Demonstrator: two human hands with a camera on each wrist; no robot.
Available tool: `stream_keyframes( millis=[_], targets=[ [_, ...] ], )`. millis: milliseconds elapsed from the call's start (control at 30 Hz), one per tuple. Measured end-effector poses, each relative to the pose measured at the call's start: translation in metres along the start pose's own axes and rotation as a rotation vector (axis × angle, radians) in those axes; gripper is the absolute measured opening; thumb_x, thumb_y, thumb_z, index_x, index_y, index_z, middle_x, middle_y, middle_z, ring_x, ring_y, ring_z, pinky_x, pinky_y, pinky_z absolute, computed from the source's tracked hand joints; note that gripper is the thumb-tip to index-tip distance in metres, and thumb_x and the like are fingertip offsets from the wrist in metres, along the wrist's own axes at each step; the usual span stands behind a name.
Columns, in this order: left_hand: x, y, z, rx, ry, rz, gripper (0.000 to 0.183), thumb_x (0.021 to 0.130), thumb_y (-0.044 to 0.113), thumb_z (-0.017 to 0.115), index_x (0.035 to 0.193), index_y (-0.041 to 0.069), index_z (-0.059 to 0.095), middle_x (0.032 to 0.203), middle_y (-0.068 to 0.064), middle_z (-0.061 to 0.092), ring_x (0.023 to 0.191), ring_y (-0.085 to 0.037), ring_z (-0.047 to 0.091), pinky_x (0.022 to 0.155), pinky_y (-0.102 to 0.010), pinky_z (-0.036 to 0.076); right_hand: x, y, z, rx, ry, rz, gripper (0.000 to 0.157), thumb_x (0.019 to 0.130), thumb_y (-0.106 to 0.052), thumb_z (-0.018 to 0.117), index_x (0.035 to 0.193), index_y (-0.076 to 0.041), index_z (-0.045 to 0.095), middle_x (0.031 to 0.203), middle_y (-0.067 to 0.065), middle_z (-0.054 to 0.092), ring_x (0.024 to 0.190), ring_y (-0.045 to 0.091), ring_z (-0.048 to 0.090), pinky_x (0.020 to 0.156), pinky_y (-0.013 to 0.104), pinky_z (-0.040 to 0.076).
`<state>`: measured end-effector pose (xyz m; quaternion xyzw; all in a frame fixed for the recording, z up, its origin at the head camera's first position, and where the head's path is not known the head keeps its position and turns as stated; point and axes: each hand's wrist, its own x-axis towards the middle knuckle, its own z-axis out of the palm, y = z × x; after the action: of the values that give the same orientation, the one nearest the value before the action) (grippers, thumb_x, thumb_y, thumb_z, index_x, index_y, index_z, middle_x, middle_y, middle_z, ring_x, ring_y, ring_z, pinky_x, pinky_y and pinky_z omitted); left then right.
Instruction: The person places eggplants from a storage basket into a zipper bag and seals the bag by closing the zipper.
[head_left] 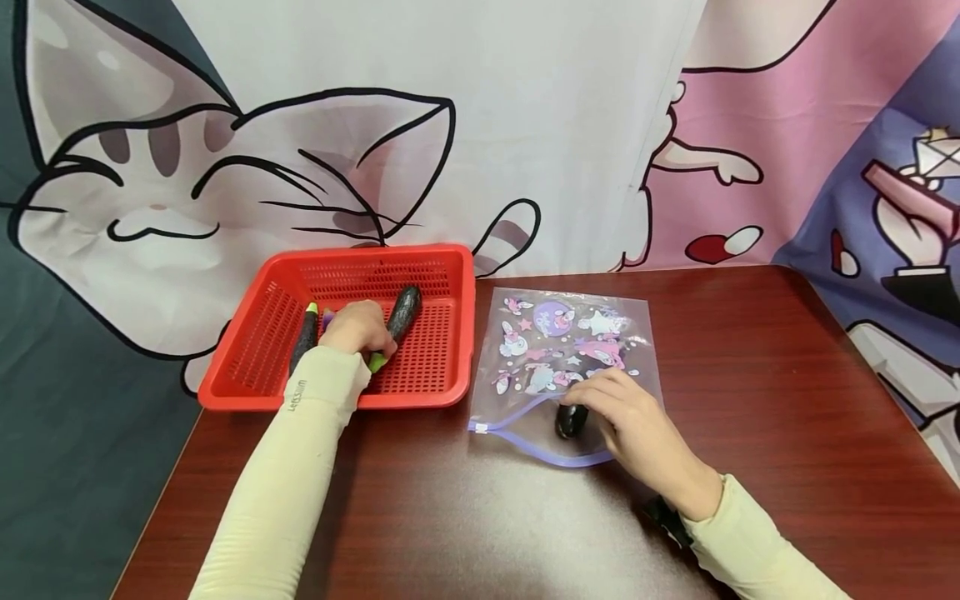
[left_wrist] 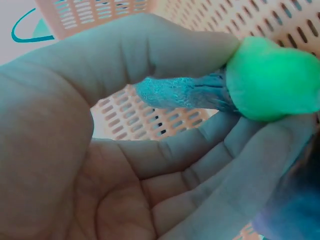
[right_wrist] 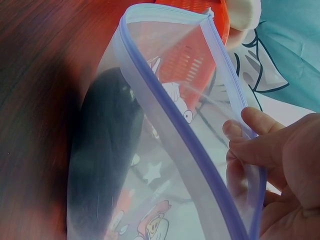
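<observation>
A dark, green-tipped vegetable (head_left: 406, 311) is pinched at its tip by the left hand (head_left: 357, 327) inside a red basket (head_left: 464, 333), while one lip of a printed zip bag (head_left: 536, 358), laid on a brown table (head_left: 757, 408) with a dark object (head_left: 572, 422) inside, is pinched by the right hand (head_left: 637, 425).

probably a room at home: cartoon-printed cloth (head_left: 570, 125) hangs behind a wood-grained table (head_left: 765, 400).
</observation>
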<state>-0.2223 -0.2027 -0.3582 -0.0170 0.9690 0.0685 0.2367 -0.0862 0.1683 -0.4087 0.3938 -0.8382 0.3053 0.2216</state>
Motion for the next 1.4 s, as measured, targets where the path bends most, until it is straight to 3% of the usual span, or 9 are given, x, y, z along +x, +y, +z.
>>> stream_keyframes(
  millis=[33,200,333,467,833,967,1133,1400],
  targets=[
    [-0.001,0.000,-0.001,-0.003,0.005,-0.003,0.019,0.077,0.016,0.075,0.068,0.008,0.061,0.069,-0.007,0.059,0.065,-0.024,0.055,0.106,-0.063,0.030,0.000,0.000,0.000,0.001,0.001,-0.001,0.047,0.074,0.023,0.057,0.105,-0.009,0.072,0.105,-0.003,0.070,0.101,0.019,0.060,0.091,0.029,0.045],
    [-0.008,0.002,-0.007,-0.039,0.028,-0.013,0.021,0.080,0.019,0.076,0.068,0.007,0.063,0.068,-0.010,0.064,0.064,-0.024,0.059,0.098,-0.060,0.038,0.001,-0.001,0.000,0.000,0.002,0.002,0.049,0.073,0.024,0.059,0.105,-0.010,0.071,0.104,-0.003,0.070,0.100,0.019,0.060,0.090,0.030,0.045],
    [-0.017,0.005,-0.013,-0.079,0.053,0.000,0.022,0.082,0.020,0.075,0.069,0.006,0.065,0.069,-0.011,0.063,0.064,-0.023,0.061,0.078,-0.044,0.050,0.001,-0.001,0.000,-0.003,0.009,-0.002,0.048,0.072,0.025,0.059,0.104,-0.009,0.071,0.103,-0.002,0.070,0.099,0.020,0.061,0.090,0.030,0.045],
    [-0.027,0.007,-0.017,-0.107,0.093,0.015,0.024,0.084,0.019,0.075,0.068,0.006,0.064,0.064,-0.007,0.055,0.062,-0.022,0.058,0.059,-0.033,0.046,0.001,0.000,0.000,0.003,0.005,0.007,0.047,0.073,0.024,0.058,0.104,-0.009,0.072,0.103,-0.002,0.070,0.100,0.020,0.061,0.091,0.029,0.044],
    [-0.059,0.019,-0.024,-0.116,0.201,0.047,0.030,0.085,0.022,0.075,0.062,0.007,0.063,0.057,-0.004,0.054,0.061,-0.022,0.053,0.055,-0.032,0.041,0.002,0.000,-0.001,-0.002,0.018,-0.005,0.049,0.071,0.025,0.061,0.105,-0.009,0.071,0.104,-0.002,0.070,0.099,0.020,0.061,0.090,0.031,0.046],
    [-0.073,0.022,-0.021,-0.115,0.278,0.083,0.027,0.084,0.022,0.075,0.063,0.010,0.064,0.061,-0.005,0.056,0.062,-0.023,0.053,0.053,-0.033,0.041,0.003,-0.001,-0.001,-0.016,0.038,-0.024,0.053,0.068,0.026,0.063,0.106,-0.010,0.071,0.103,-0.003,0.070,0.098,0.020,0.061,0.087,0.033,0.048],
    [-0.090,0.025,-0.015,-0.126,0.351,0.127,0.015,0.083,0.022,0.073,0.074,0.010,0.067,0.068,-0.006,0.059,0.064,-0.023,0.053,0.053,-0.034,0.040,0.003,-0.001,0.000,-0.016,0.042,-0.026,0.053,0.068,0.026,0.062,0.105,-0.010,0.071,0.103,-0.003,0.070,0.098,0.019,0.061,0.086,0.033,0.049],
    [-0.112,0.030,-0.006,-0.147,0.377,0.131,0.017,0.083,0.021,0.070,0.095,0.008,0.068,0.071,-0.005,0.062,0.064,-0.024,0.056,0.054,-0.035,0.041,0.003,0.000,0.000,-0.016,0.040,-0.022,0.053,0.068,0.026,0.061,0.106,-0.010,0.071,0.103,-0.003,0.070,0.097,0.019,0.061,0.086,0.033,0.048]
  ],
)
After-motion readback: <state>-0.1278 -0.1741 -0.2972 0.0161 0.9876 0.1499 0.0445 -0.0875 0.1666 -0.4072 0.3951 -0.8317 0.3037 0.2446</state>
